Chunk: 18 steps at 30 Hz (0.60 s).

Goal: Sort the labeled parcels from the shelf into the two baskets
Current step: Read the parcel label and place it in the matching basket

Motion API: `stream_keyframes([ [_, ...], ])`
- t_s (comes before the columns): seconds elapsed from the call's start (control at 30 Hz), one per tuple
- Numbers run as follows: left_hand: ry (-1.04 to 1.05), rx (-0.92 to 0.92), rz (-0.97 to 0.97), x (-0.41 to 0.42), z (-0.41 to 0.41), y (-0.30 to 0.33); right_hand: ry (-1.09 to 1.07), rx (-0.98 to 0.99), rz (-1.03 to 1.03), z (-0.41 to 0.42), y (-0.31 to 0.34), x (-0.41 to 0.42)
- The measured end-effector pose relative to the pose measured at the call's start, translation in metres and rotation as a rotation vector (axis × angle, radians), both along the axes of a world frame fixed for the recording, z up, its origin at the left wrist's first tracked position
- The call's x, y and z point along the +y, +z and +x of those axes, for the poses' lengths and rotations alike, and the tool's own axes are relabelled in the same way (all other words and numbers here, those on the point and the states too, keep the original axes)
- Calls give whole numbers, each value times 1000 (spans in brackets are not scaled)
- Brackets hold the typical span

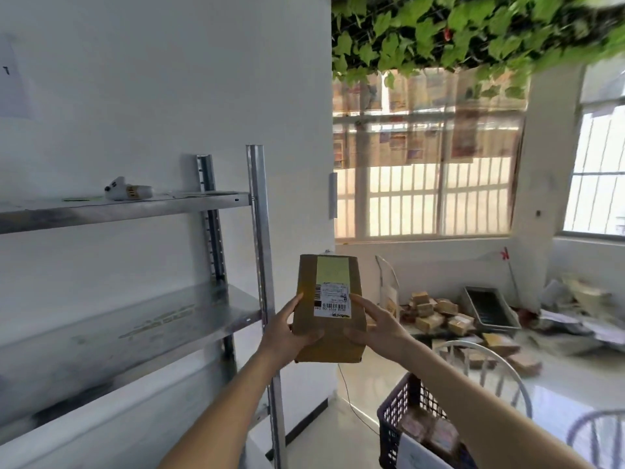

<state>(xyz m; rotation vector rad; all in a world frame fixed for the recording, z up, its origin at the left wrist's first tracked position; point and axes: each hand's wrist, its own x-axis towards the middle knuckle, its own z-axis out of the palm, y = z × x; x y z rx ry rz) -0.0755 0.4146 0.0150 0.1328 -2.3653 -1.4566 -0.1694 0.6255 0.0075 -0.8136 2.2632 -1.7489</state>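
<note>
Metal shelf filling the left of the view, upper boards nearly bare but for a small white gadget on the top one. Right of the shelf's front post and below its lower board, a dark plastic basket with brown parcels already inside; only this one basket in sight, the second hidden or out of frame. Farther right of the shelf, a white chair beside the basket and a heap of boxes on the floor by the window. Just right of the shelf post, held up in the air level with the lower board: a brown cardboard parcel, long axis running away from the body, label face turned up toward the camera. Left hand gripping its near left edge, thumb on top and fingers curled underneath; right hand gripping the near right edge, fingers spread along the side, one fingertip resting on the label. Both hands closed round the parcel, none free. Likely the label-reading step, destination not yet chosen. Basket directly below and to the right of the parcel, so nearer the right hand; probably a short drop down and rightward if the label matches it. Label text too blurred to read.
</note>
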Motion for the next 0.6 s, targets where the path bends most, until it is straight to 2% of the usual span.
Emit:
stream_keyframes([
  [0.33, -155, 21, -141, 100, -67, -16, -215, 18, 44, -18, -12, 113],
  [0.6, -348, -35, -82, 153, -133, -36, -354, -21, 140, -54, -26, 170],
])
